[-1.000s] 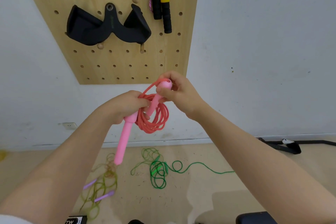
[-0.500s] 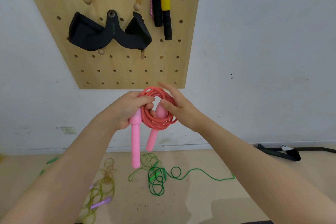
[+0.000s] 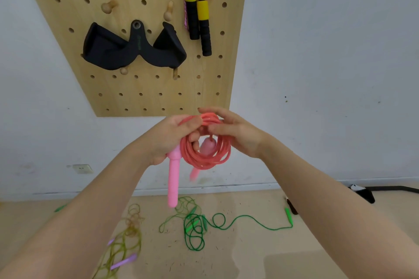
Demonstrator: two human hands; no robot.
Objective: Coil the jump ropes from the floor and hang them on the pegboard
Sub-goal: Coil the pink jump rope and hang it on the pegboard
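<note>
At the lower left of the frame an olive-yellow jump rope (image 3: 127,235) with lilac handles lies in a loose tangle on the floor (image 3: 249,253), and just right of it a green jump rope (image 3: 197,229) sprawls uncoiled, one strand running out toward the right to a green handle. Above them, in the middle of the frame, the left hand (image 3: 167,140) has its fingers curled round the top of a coiled pink jump rope (image 3: 206,152), gripping the loops together with one pink handle that hangs straight down below the fist. The second pink handle dangles inside and behind the coil, blurred. The right hand (image 3: 238,133) pinches the upper part of the same coil between thumb and fingers, touching the left hand's fingertips. The coil is held in the air just below the lower edge of the pegboard (image 3: 147,88), which fills the upper left. On the board a black padded strap (image 3: 133,52) hangs on pegs, and to its right a yellow-and-black-handled rope (image 3: 199,16) hangs down. A black strap (image 3: 367,192) lies at the wall's foot on the right.
</note>
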